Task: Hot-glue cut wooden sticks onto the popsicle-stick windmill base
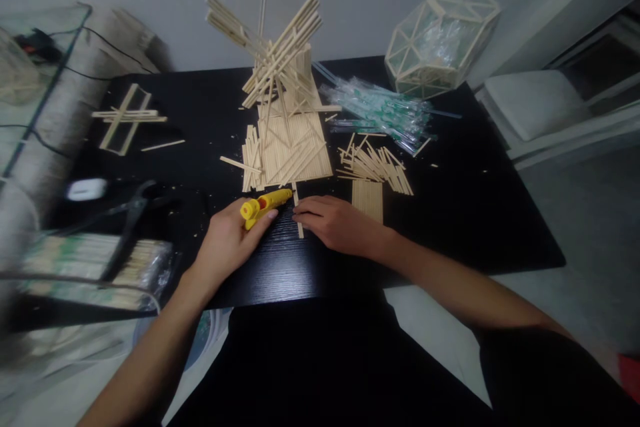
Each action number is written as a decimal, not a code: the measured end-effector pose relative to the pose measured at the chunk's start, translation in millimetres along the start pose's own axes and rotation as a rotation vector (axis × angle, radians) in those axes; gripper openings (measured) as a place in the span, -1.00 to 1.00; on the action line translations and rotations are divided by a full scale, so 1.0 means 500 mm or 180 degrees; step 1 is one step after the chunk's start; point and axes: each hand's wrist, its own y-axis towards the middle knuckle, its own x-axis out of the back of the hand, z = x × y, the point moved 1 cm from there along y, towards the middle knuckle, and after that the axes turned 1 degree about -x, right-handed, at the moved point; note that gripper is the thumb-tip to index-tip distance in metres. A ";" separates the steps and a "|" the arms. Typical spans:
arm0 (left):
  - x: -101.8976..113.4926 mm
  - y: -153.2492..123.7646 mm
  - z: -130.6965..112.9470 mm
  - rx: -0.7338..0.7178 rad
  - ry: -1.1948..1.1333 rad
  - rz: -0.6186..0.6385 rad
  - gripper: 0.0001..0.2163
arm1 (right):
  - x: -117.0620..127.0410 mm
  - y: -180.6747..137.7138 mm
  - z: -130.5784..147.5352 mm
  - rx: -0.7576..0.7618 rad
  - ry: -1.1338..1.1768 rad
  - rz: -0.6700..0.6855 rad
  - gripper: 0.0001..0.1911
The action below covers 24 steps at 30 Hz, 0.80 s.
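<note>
My left hand (229, 237) is closed around a yellow glue gun (264, 203), its nozzle pointing right toward a thin wooden stick (299, 217) lying on the black table (450, 213). My right hand (336, 223) rests on the table beside that stick, fingers together and touching or pinning it. Just beyond both hands stands a windmill-like model of wooden sticks (280, 73) on a flat stick base (295, 150).
Loose sticks (375, 167) and a small stick panel (367, 200) lie right of the hands. Clear wrappers (380, 110) and a faceted stick-frame dome (440, 40) sit at the back right. A stick cross (125, 117), pliers (127, 220) and a stick pack (90, 270) are on the left.
</note>
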 end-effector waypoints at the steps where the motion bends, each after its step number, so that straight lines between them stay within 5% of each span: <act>1: 0.000 -0.002 0.000 0.0012 0.0011 0.0005 -0.70 | 0.000 0.000 0.000 -0.0005 0.0016 -0.0012 -0.69; 24: 0.008 0.024 -0.013 -0.0051 -0.0003 0.0038 -0.70 | -0.001 -0.001 0.000 0.0035 -0.0018 -0.0019 -0.70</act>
